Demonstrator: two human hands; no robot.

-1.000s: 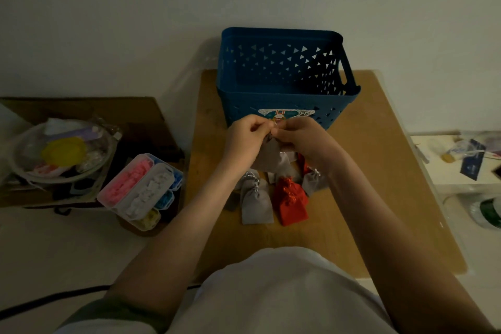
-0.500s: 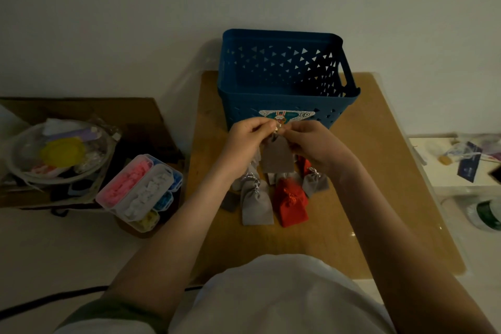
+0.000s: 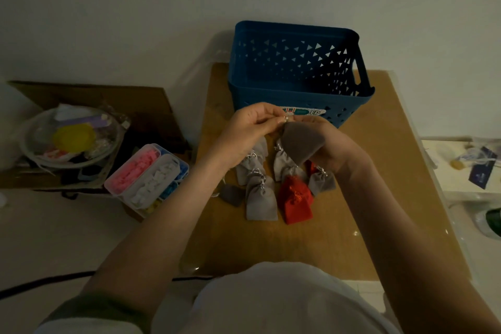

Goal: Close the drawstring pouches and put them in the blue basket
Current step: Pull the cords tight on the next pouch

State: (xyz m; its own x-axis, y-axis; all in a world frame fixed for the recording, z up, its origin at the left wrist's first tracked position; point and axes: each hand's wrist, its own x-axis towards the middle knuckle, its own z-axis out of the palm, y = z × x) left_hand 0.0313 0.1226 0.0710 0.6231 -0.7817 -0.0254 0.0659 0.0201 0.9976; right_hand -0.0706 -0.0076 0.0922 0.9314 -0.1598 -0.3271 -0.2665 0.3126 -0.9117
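A grey-brown drawstring pouch (image 3: pixel 301 144) is held above the table, just in front of the blue basket (image 3: pixel 298 95). My right hand (image 3: pixel 336 149) cradles the pouch from underneath with curled fingers. My left hand (image 3: pixel 249 133) pinches the cord at the pouch's mouth. Below my hands, several grey pouches (image 3: pixel 260 200) and a red pouch (image 3: pixel 295 202) lie in a cluster on the wooden table (image 3: pixel 379 198). The basket stands upright at the table's far edge, and its floor is not visible.
A clear compartment box (image 3: pixel 146 176) with pink, white and blue pieces sits left of the table. Further left is a glass bowl (image 3: pixel 70 138) of odds and ends on a cardboard sheet. A white shelf (image 3: pixel 461 163) with small items lies to the right.
The held pouch has tilted sideways, its body now swung to the right over my right hand. Both hands stay together in front of the basket.
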